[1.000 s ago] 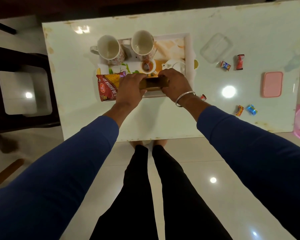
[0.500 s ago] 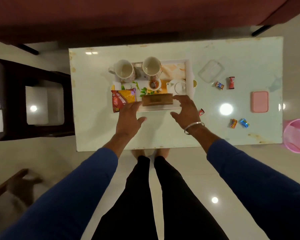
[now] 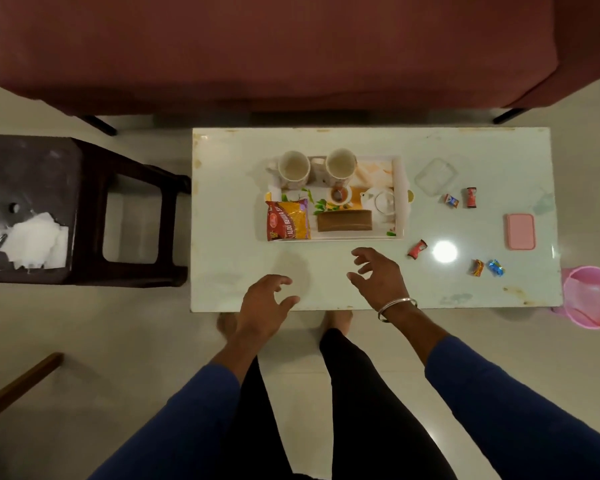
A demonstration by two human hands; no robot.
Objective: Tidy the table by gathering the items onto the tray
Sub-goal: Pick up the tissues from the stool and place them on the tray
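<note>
Hands point(image 3: 323, 292) empty, fingers loosely spread over table point(image 3: 229, 265), short of tray point(image 3: 399, 199); red candy point(image 3: 417, 248) loose just right of right hand point(image 3: 378, 278), nearer than left hand point(image 3: 262, 303), long axis slanting up-right

The snack packet point(image 3: 288, 220) reads "ALOO BHUJIA" in red letters; the remaining print is too small to read.
</note>
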